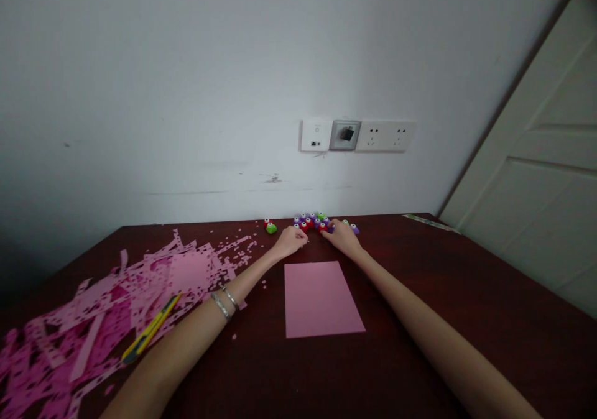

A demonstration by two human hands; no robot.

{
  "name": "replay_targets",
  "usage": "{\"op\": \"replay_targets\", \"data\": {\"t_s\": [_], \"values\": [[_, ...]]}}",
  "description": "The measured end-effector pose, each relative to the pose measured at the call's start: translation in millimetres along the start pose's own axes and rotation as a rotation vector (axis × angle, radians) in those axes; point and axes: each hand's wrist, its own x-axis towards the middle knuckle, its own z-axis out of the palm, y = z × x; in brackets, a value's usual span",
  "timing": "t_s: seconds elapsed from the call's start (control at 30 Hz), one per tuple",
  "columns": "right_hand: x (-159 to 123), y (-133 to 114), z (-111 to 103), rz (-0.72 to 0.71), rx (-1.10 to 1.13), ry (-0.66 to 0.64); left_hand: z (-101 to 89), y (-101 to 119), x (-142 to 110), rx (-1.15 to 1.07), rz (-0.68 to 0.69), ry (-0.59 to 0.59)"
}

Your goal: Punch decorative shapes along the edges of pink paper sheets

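Small craft punches (pixel 312 221) in red, purple and green, with white round tops, stand in a cluster at the table's far edge. My left hand (pixel 291 242) is at the cluster's near left side, fingers curled together; what they hold, if anything, is hidden. On the cluster's right side, my right hand (pixel 342 237) has its thumb and fingers around a red craft punch (pixel 322 227). A pink sheet of paper (pixel 321 299) lies flat on the table between my forearms. More punches, one green (pixel 271 227), sit left of the cluster.
Punched pink paper strips (pixel 107 310) and loose confetti cover the table's left side, with a yellow utility knife (pixel 152 329) on them. A patterned strip (pixel 431 222) lies at the far right. Behind the dark red table (pixel 448 282) is a wall with sockets (pixel 385 137).
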Motion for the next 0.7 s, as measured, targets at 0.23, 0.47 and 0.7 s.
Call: {"op": "replay_targets", "data": {"t_s": [0.23,0.47,0.7], "values": [[-1,-7,6,0.026,-0.084,-0.005,5.5,-8,-3,-0.070,-0.037,-0.034],[2,-3,5,-0.008,0.019,-0.005,4.1,-9,-6,-0.164,-0.081,-0.081],[5,3,-22,-0.067,0.510,-0.228,-23.6,-5,-6,-0.278,-0.088,-0.045]]}}
